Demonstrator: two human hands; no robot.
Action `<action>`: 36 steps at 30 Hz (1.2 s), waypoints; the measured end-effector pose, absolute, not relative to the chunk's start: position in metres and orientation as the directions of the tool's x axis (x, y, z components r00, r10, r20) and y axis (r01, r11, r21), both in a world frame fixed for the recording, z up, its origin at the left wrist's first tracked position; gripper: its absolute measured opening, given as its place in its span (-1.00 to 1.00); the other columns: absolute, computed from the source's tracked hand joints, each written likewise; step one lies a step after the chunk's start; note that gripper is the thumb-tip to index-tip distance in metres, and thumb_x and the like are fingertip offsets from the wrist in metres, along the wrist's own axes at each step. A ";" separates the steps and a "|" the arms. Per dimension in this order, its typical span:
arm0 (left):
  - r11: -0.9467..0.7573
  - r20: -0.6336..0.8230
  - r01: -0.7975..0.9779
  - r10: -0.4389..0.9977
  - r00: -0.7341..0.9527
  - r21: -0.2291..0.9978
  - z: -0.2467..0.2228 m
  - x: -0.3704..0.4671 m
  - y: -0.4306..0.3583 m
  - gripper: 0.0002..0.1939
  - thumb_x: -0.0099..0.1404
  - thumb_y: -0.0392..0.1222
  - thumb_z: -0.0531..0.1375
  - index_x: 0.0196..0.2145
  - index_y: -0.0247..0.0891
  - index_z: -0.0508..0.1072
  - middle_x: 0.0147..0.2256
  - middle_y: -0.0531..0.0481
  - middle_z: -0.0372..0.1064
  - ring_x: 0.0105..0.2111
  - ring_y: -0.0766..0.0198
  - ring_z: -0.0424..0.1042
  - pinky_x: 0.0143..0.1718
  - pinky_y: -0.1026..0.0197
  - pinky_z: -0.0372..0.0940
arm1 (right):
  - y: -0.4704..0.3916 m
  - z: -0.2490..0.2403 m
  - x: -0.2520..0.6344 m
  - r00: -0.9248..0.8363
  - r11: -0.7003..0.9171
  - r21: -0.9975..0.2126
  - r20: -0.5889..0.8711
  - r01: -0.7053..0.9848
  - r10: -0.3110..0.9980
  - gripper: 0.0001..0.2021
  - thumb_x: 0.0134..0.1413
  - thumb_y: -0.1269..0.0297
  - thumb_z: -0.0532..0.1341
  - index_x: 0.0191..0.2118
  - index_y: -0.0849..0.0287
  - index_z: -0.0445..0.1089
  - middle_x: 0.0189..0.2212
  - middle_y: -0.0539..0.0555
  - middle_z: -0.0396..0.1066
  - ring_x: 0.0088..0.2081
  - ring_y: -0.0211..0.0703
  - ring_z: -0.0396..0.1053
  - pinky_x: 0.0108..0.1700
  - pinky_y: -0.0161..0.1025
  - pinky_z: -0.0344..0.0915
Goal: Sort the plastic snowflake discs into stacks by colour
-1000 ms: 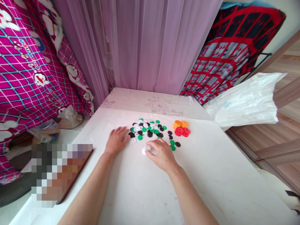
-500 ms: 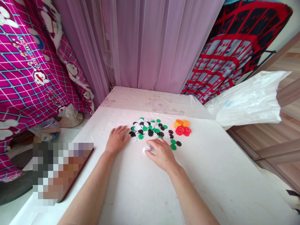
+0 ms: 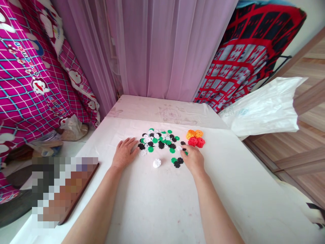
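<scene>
My left hand lies on the white table with its fingers spread, at the left edge of a loose pile of white, green and black notched discs. At the pile's right side, the thumb and fingertips of my right hand are pinched on a white disc. Nearer to me, between the hands, stands a small stack of white discs. Several green and black discs lie beside my right hand. Farther back are orange discs and red discs in small stacks.
A pixelated object with a dark edge lies on the table's left side. A white plastic bag is at the right far edge. Purple curtains hang behind the table, and a pink patterned cloth hangs at left.
My right hand has moved right, away from the white stack, to a white disc by the pile. Some green and black discs now lie nearer to me. My left hand stays in place.
</scene>
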State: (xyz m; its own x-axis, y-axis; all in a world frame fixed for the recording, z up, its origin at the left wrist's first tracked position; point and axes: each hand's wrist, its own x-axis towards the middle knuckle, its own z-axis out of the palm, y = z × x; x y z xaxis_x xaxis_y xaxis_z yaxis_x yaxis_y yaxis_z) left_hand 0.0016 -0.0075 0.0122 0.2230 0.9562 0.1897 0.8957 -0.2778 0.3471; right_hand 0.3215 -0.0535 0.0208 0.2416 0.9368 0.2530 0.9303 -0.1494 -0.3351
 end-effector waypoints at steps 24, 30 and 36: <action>-0.287 0.205 0.886 0.953 0.225 0.363 0.010 -0.001 -0.007 -0.57 0.36 0.00 0.05 0.12 -0.04 0.45 0.24 -0.03 0.31 0.28 0.04 0.20 0.31 -0.17 0.03 | -0.075 0.065 0.260 -0.098 0.203 -0.728 0.184 0.655 0.978 -0.77 -0.07 0.35 0.25 -0.21 0.04 0.38 -0.17 -0.01 0.51 -0.10 -0.13 0.43 -0.01 -0.15 0.29; -0.283 0.188 0.885 0.956 0.227 0.370 0.011 0.000 -0.008 -0.56 0.37 0.00 0.05 0.13 -0.08 0.44 0.24 -0.04 0.30 0.29 0.01 0.18 0.31 -0.20 0.02 | -0.082 0.067 0.245 -0.206 0.251 -0.663 0.147 0.705 0.968 -0.75 -0.11 0.48 0.26 -0.24 0.06 0.38 -0.23 -0.04 0.50 -0.12 -0.15 0.40 -0.02 -0.19 0.27; -0.283 0.202 0.884 0.954 0.220 0.372 0.009 0.000 -0.008 -0.58 0.36 -0.02 0.05 0.12 -0.06 0.45 0.23 -0.04 0.31 0.28 0.03 0.20 0.31 -0.20 0.02 | -0.082 0.064 0.245 -0.222 0.280 -0.625 0.172 0.729 0.960 -0.73 -0.11 0.51 0.25 -0.24 0.06 0.39 -0.23 -0.02 0.50 -0.12 -0.14 0.39 -0.02 -0.20 0.26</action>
